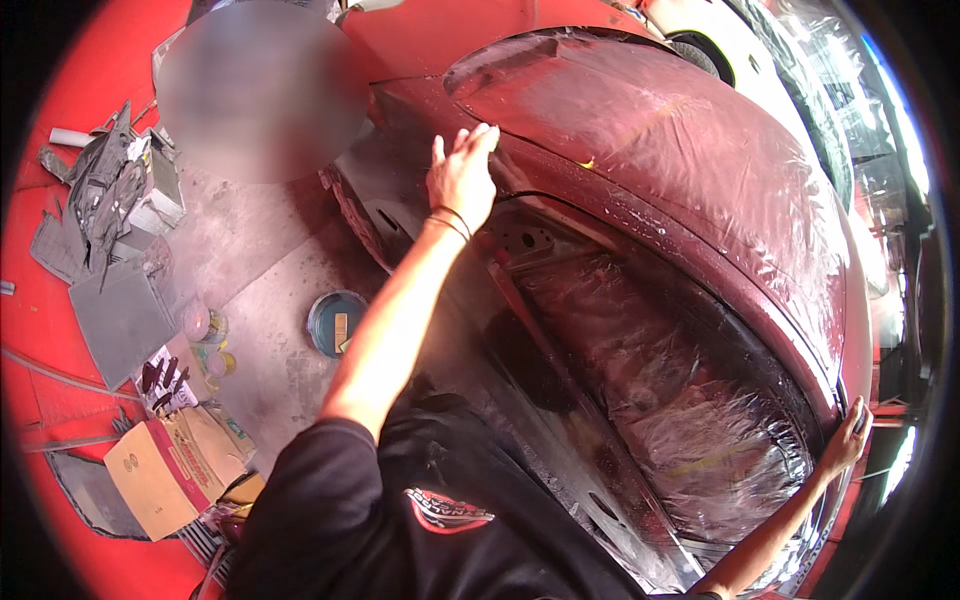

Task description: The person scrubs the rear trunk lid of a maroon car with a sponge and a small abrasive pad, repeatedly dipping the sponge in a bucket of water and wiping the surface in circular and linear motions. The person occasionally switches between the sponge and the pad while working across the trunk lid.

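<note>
the left hand [462, 178] lies flat, fingers extended and together, palm down on the dark red car body panel [690, 190], at the panel's edge above an open recess. it presses on the surface and grasps nothing. thin bands circle the wrist.

the right hand [846, 440] is at the far right rim of the view, fingers curled over the lower edge of the same panel. fisheye distortion and the dark rim obscure it; whether it grips the edge or only rests against it cannot be told.

the panel spans the upper right of the view, beside and ahead of the person. clear plastic sheeting [690, 420] covers the recess below it and part of the panel surface; glare and wrinkles hide what lies beneath.

a blurred patch covers the upper left area. below it, on the grey floor [270, 250], stand a round blue tin [336, 322] with something flat inside, two small jars [205, 325], a cardboard box [165, 470] and a heap of grey parts [110, 200] whose shapes are hard to make out. the person's black shirt [430, 520] blocks the lower centre. a white vehicle [720, 40] is cut off at the top edge.
</note>
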Demonstrator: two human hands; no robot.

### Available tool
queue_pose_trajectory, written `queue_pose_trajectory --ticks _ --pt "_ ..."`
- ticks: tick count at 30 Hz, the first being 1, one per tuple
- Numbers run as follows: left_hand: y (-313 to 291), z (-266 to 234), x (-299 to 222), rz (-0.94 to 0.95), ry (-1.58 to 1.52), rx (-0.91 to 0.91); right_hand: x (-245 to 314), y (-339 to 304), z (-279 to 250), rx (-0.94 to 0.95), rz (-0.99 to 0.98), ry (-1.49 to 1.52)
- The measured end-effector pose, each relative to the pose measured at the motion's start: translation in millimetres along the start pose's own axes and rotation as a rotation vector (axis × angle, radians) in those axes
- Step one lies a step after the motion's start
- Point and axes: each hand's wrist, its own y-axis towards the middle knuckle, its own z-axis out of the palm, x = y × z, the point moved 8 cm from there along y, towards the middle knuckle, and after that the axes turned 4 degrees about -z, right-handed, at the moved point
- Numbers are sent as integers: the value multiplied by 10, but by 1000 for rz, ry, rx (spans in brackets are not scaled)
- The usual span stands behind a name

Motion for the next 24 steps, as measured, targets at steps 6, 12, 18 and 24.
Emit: queue_pose_trajectory --ticks 6,12,18,24 --pt "-62 -304 -1661 6 -440 264 -133 -178 73 -35 42 45" --pt "-51 232 -120 -63 -110 235 -14 -106 56 -100 70 60" --pt "-186 -281 -1461 -75 -391 225 -202 -181 57 -70 78 61" --pt "9 96 -198 -132 -83 285 -4 -145 35 -125 60 46"
